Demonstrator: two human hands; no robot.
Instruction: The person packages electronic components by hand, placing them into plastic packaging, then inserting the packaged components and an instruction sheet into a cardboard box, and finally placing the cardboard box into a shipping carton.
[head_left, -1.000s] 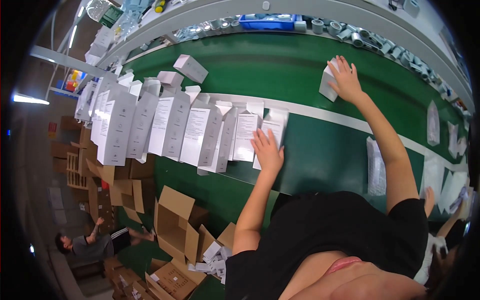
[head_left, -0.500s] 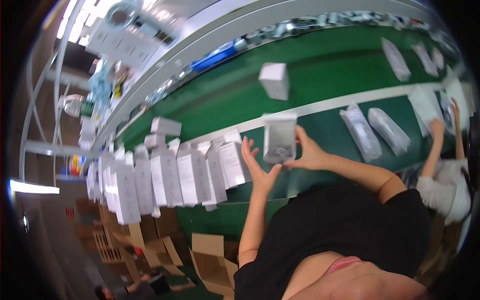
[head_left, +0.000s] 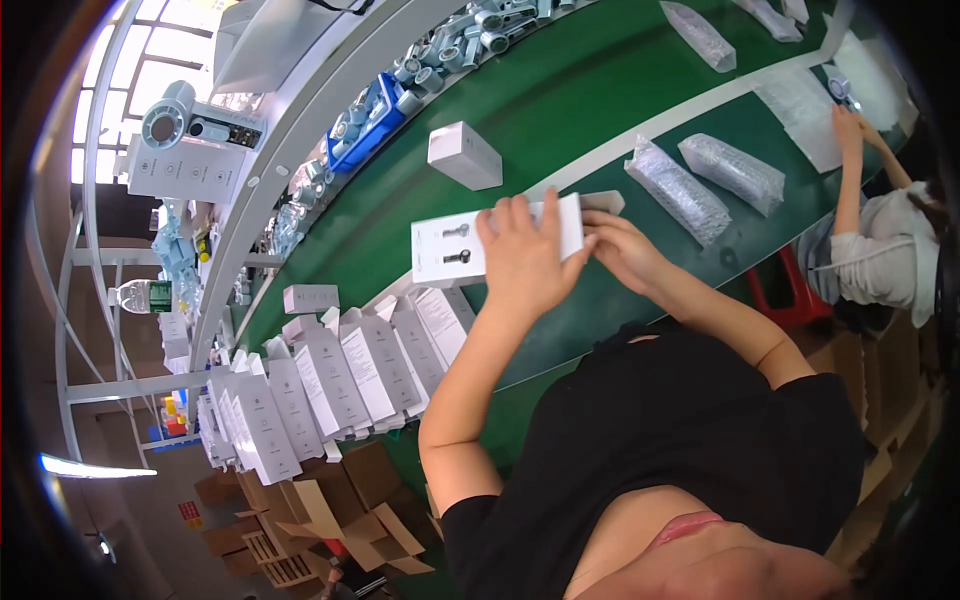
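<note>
**Holding a flat white box over the green table**

Grasping a long white carton [head_left: 497, 238] at the centre of the frame, the person's left hand [head_left: 522, 262] lies spread across its printed face, fingers wrapped over the far edge. The right hand [head_left: 622, 250] pinches the carton's right end, where an open end flap [head_left: 603, 201] sticks out; both grips are closed on the box. The step in hand appears to be closing up or checking that end. The next move likely calls for the left hand to keep the carton steady while the right fingertips work the flap.

A second white box [head_left: 464, 155] lies apart on the green table [head_left: 560, 100], above the carton. Rows of upright white boxes [head_left: 330, 390] stand at lower left; two bubble-wrapped packs [head_left: 700, 180] lie at right.

Whether the carton is full cannot be told. The right fingertips are partly hidden behind it. A co-worker's hand [head_left: 850, 125] at upper right is cut off by the fisheye rim.
</note>
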